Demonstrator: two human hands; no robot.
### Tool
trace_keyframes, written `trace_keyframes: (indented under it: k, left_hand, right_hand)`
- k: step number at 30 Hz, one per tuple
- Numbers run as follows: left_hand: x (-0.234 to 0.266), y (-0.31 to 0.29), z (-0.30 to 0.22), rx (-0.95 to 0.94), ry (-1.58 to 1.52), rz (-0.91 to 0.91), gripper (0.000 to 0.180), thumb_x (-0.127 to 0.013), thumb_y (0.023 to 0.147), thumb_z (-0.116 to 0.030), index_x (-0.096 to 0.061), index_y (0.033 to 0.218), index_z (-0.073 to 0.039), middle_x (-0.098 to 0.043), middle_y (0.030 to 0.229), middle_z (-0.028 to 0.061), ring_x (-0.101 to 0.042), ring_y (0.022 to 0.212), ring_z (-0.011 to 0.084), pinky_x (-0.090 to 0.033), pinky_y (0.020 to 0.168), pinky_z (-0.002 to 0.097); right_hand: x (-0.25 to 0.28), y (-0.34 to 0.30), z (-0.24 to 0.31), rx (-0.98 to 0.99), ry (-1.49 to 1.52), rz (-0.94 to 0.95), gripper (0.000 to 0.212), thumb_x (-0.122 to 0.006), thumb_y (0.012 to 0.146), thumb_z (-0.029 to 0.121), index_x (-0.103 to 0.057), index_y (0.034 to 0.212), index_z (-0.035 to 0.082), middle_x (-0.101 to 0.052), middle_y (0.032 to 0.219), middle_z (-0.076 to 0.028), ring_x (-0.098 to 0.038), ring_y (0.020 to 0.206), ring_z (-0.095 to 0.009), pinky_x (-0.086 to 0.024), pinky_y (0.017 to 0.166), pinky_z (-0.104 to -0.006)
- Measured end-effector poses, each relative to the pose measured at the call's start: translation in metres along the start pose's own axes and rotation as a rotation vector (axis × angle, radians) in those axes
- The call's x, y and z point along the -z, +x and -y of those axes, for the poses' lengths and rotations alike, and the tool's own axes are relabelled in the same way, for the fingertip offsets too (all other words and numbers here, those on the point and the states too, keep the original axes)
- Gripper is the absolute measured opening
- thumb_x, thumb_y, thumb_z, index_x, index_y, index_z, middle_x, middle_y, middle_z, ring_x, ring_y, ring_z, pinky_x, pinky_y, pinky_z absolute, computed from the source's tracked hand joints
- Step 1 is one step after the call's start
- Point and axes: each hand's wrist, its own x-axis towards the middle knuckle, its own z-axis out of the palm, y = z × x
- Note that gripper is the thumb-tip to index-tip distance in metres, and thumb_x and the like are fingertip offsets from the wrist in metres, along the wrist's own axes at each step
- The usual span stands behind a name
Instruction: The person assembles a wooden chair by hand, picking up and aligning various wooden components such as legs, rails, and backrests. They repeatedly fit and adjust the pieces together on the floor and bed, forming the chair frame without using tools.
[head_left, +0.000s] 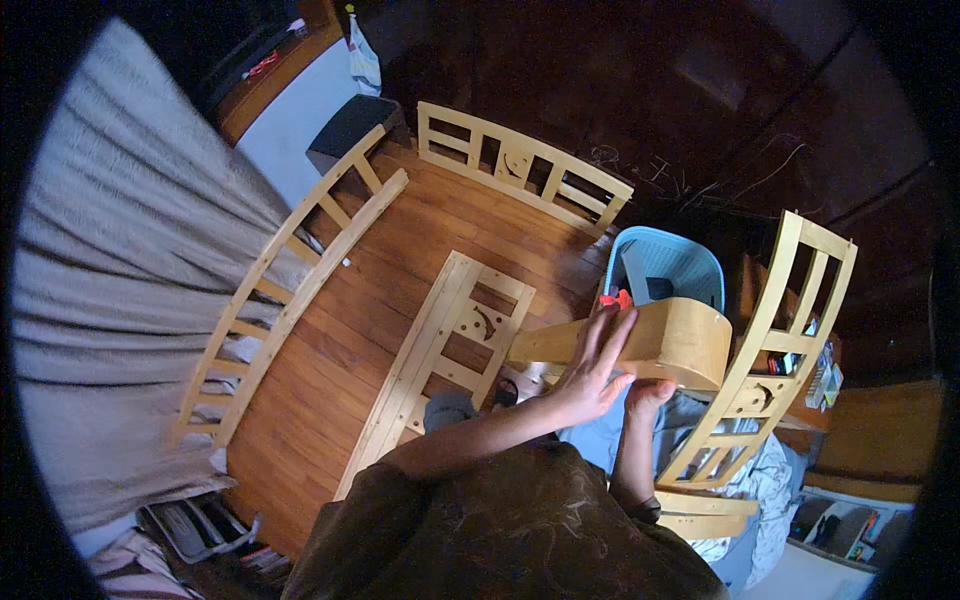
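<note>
A long pale wooden bed post (pixel 690 335) with a rounded near end is raised in front of me, its narrower far end pointing left. My left hand (pixel 594 372) lies along its side, fingers stretched over the wood and thumb at the lower edge. Beneath the rounded end, my right hand (pixel 648 397) supports the post; most of its fingers are hidden. A small red object (pixel 617 299) shows just past my left fingertips; its kind is unclear. Below the post's far end, a wooden panel with a smiling-face cutout (pixel 483 322) lies on the floor.
A long slatted wooden rail (pixel 300 280) leans by the grey curtain (pixel 130 300). One panel (pixel 520 165) stands at the back; another face-cutout panel (pixel 765 395) leans right. Behind the post sits a blue basket (pixel 668 240). Cloth-covered bedding (pixel 745 500) and shelves (pixel 850 520) are at the right.
</note>
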Motion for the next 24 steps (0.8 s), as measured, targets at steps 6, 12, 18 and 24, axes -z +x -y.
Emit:
trace_keyframes:
  k: [6, 12, 18, 24]
  left_hand:
    - [0.009, 0.063, 0.028, -0.046, -0.06, 0.08, 0.081, -0.063, 0.076, -0.011, -0.014, 0.14, -0.006, -0.017, 0.134, 0.0291, -0.022, 0.123, 0.0484, -0.023, 0.102, 0.0513]
    - [0.054, 0.155, 0.083, -0.144, -0.14, 0.285, 0.094, -0.072, 0.069, -0.018, -0.012, 0.14, -0.005, -0.025, 0.131, 0.0253, -0.03, 0.119, 0.0418, -0.029, 0.099, 0.0479]
    - [0.135, 0.262, 0.183, -0.173, -0.273, 0.751, 0.108, -0.079, 0.062, -0.025, -0.008, 0.14, -0.003, -0.019, 0.139, 0.0246, -0.023, 0.126, 0.0396, -0.023, 0.105, 0.0446]
    - [0.181, 0.319, 0.315, 0.015, -0.261, 1.311, 0.102, -0.073, 0.066, -0.02, -0.004, 0.138, 0.002, -0.012, 0.142, 0.0263, -0.014, 0.132, 0.0361, -0.017, 0.109, 0.0372]
  right_hand:
    - [-0.03, 0.048, -0.001, -0.033, 0.092, -0.155, 0.111, -0.062, 0.052, 0.076, -0.032, 0.13, 0.003, -0.042, 0.127, -0.012, -0.044, 0.116, -0.028, -0.041, 0.094, -0.0431]
    - [-0.085, 0.104, -0.007, -0.033, 0.098, -0.298, 0.115, -0.066, 0.05, 0.074, -0.028, 0.134, 0.006, -0.039, 0.131, -0.012, -0.042, 0.119, -0.03, -0.038, 0.096, -0.0452]
    - [-0.175, 0.178, -0.013, 0.13, 0.003, -0.564, 0.114, -0.06, 0.054, 0.077, -0.024, 0.137, 0.008, -0.035, 0.134, -0.013, -0.038, 0.121, -0.032, -0.035, 0.098, -0.0479]
    - [-0.222, 0.241, -0.001, 0.331, 0.21, -0.468, 0.069, -0.037, 0.087, 0.056, -0.028, 0.136, 0.009, -0.038, 0.134, -0.011, -0.04, 0.12, -0.027, -0.034, 0.099, -0.0439]
